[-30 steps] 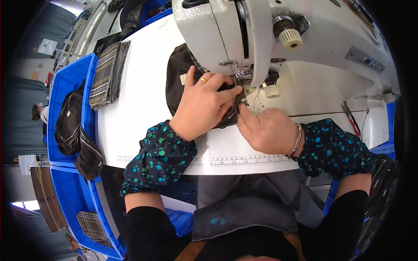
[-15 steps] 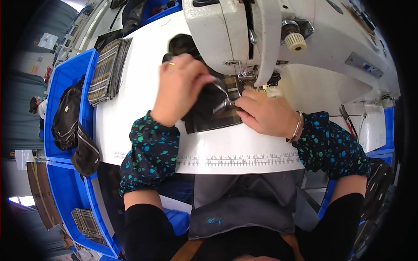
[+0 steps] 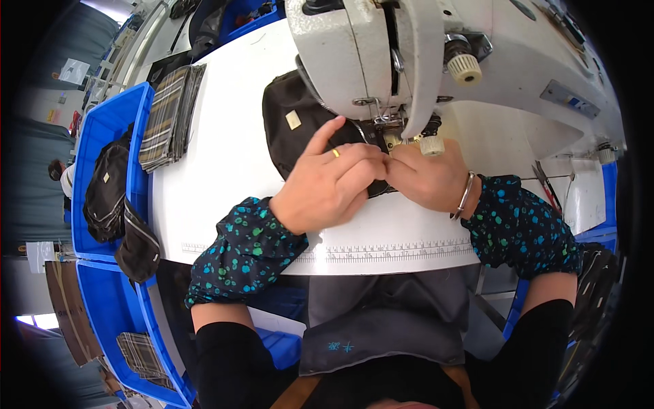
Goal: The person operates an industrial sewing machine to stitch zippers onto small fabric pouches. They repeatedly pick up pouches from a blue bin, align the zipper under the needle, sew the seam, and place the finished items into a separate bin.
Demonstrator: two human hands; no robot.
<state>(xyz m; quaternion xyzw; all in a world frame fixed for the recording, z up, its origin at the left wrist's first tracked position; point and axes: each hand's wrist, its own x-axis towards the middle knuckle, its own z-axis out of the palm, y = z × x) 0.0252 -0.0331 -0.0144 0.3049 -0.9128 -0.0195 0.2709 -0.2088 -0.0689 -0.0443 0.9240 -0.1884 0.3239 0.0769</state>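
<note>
A dark brown fabric piece (image 3: 285,142) with a cream label and a zipper (image 3: 359,131) lies beneath the head of a white sewing machine (image 3: 327,48), beside its presser foot (image 3: 388,120). My left hand (image 3: 325,187) rests on it, index finger lifted, the other fingers curled on the zipper edge. My right hand (image 3: 429,178) is closed at that same edge, fingertips touching my left hand's just below the foot; the pinched edge is mostly hidden by them.
Stacked plaid cloth (image 3: 167,109) lies left on the white tabletop (image 3: 218,157). Blue bins (image 3: 82,225) hold dark pieces (image 3: 102,191) and plaid (image 3: 142,354). Scissors (image 3: 545,184) lie at the right. Another person (image 3: 65,176) is at far left.
Half a second ago my left hand lifted and folded back the dark piece, showing plaid underneath. Now it is lower and right, the piece lying flat, and both hands meet near the foot.
</note>
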